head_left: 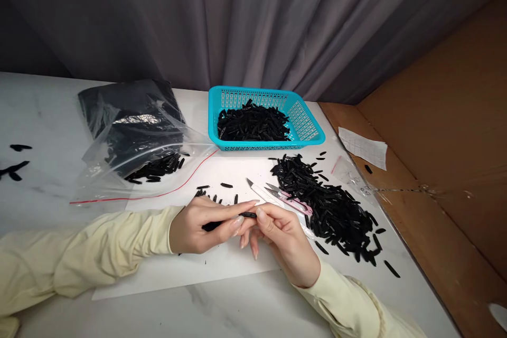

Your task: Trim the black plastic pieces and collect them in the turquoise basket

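A small, slim black piece (248, 215) is pinched between my two hands above a white sheet (158, 277). The thumb and fingers of my left hand (202, 223) close on its left end, and the thumb and forefinger of my right hand (287, 235) grip its right end. More black shows under my left palm, mostly hidden by the fingers. Several similar pieces (226, 185) lie just beyond my left hand. Right of my hands spreads a heap of such pieces (336, 211), with pink-handled snips (295, 203) and a pointed blade (257, 188) at its left edge.
A turquoise basket (269, 145) holding a pile of black pieces stands at the back. To its left lies a clear zip bag (130, 190) with black contents. A cardboard wall (447, 90), a paper slip (364, 149) and crumpled clear plastic (354, 177) border the right side.
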`<state>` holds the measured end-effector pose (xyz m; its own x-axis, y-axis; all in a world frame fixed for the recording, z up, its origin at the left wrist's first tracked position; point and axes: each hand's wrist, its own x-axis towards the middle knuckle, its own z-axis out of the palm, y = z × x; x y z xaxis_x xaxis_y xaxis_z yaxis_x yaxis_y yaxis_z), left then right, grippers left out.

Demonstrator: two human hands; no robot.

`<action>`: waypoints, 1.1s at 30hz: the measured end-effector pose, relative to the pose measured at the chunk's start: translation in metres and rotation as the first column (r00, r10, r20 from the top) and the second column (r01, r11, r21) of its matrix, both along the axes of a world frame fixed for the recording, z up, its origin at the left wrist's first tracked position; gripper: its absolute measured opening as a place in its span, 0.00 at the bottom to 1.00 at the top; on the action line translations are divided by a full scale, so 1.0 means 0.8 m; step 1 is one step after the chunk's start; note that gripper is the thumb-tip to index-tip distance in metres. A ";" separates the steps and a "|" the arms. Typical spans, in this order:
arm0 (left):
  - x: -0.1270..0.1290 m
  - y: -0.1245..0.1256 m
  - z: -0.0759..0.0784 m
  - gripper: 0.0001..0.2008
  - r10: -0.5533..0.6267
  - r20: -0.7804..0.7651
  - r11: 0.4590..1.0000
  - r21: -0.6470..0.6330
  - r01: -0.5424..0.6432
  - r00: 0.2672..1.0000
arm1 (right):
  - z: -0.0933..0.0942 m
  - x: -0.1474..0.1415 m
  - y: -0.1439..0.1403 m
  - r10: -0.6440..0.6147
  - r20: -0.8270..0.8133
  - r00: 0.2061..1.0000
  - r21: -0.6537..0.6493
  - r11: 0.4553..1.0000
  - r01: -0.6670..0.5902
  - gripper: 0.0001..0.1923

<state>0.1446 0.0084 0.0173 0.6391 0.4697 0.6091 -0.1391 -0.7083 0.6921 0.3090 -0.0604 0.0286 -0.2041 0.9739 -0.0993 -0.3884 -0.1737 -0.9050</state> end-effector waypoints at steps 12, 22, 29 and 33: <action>0.000 0.000 -0.001 0.22 -0.054 -0.040 0.998 0.033 0.055 0.998 | -0.004 -0.004 -0.002 -0.058 -0.003 0.998 0.017 0.998 0.058 0.11; -0.001 -0.001 0.000 0.22 -0.054 -0.055 0.995 0.081 0.058 0.997 | -0.002 -0.005 -0.003 -0.102 0.054 0.993 0.063 0.993 0.098 0.09; -0.001 0.000 0.002 0.22 -0.062 -0.015 0.996 0.067 0.063 0.998 | 0.002 -0.005 -0.003 -0.085 0.097 0.992 0.081 0.994 0.077 0.10; -0.001 0.000 0.002 0.22 -0.020 -0.040 0.996 0.083 0.024 0.999 | 0.004 -0.003 -0.004 -0.060 0.096 0.994 0.058 0.997 0.054 0.11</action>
